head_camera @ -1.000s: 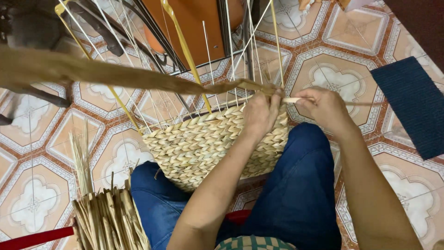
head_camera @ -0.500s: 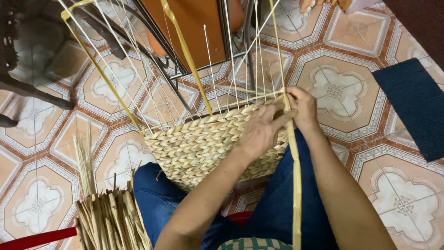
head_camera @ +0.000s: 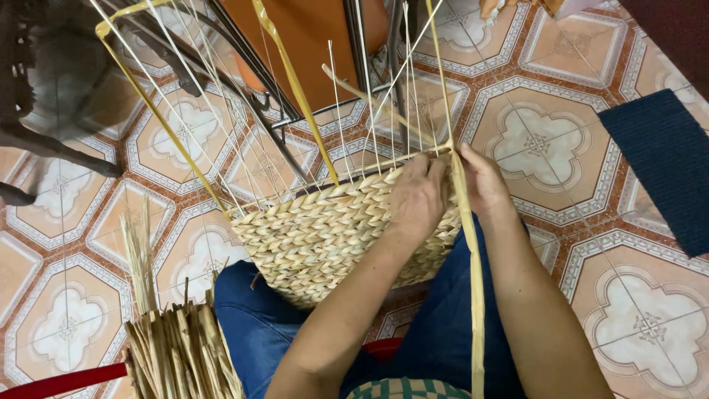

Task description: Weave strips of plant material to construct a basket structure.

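Your left hand (head_camera: 417,196) lies flat against the top edge of the woven basket (head_camera: 325,236), fingers curled over the rim and pressed onto the braided wall, so it is closed on the basket itself. Your right hand (head_camera: 484,181) sits just beside it, touching the same rim, and pinches a long pale strip (head_camera: 473,281) that runs from the rim down across your lap toward the bottom of the view. The basket rests on your knees, against the blue trousers (head_camera: 458,332), its weave tilted toward you. Thin upright stakes (head_camera: 369,111) rise from its rim, with two yellow ribbon-like strips (head_camera: 295,89) among them. A bundle of dried strips (head_camera: 177,347) stands near your left knee on the patterned tile floor (head_camera: 620,295). A dark blue mat (head_camera: 665,162) lies well apart to your right.
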